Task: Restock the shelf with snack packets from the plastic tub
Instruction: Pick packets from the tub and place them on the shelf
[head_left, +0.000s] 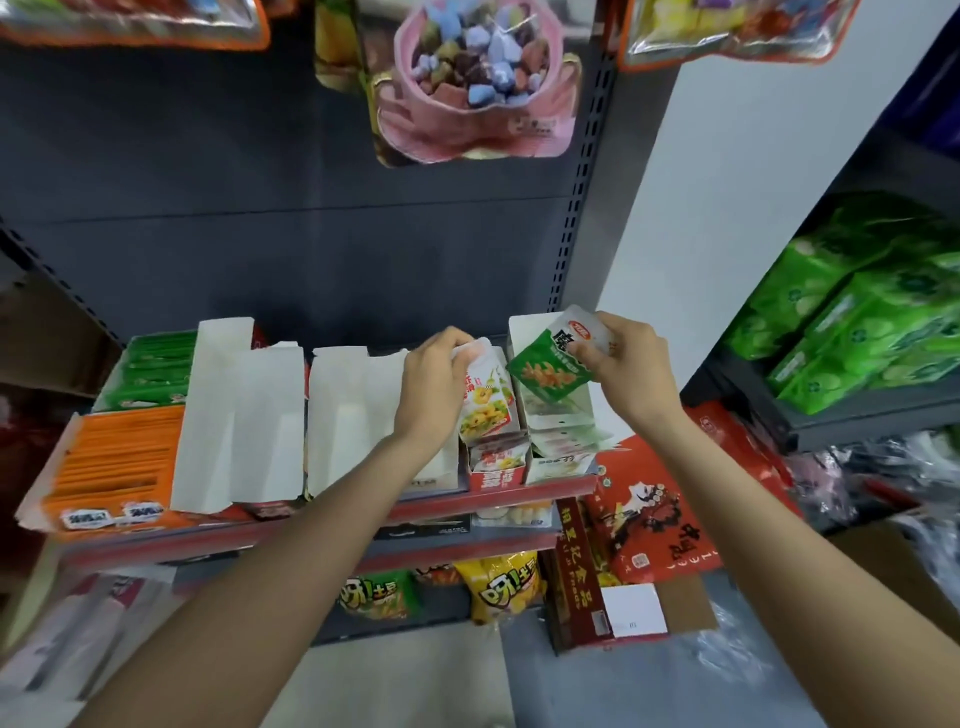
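- The dark metal shelf unit with a red front lip (493, 496) carries a row of open white cardboard display boxes (239, 410); stocking is under way at its right end. The plastic tub named in the task is not in view.
- An orange carton of flat packets (111, 467) fills the left end of that shelf, with a green one behind it; both look full, so the work seems to belong to the right-hand boxes.
- The right-end white display box (524, 332) stands open-topped, with pale packets lying in its front part.
- The left hand (434, 371) has its fingers curled over the top edge of a white snack packet printed with yellow rings and red lettering (485, 402), which stands upright in the box beside the right-end one.
- The right hand (621, 358) pinches a small green and white foil snack packet (553, 366) by its upper white seam, thumb in front, holding it tilted just above the right-end box.
- Handling, as I judge it: these packets are light, soft and crinkly, with a slick film. The sealed top seam is the stiffest place to take hold; squeezing the belly could crush the contents, and a loose pinch may slip.
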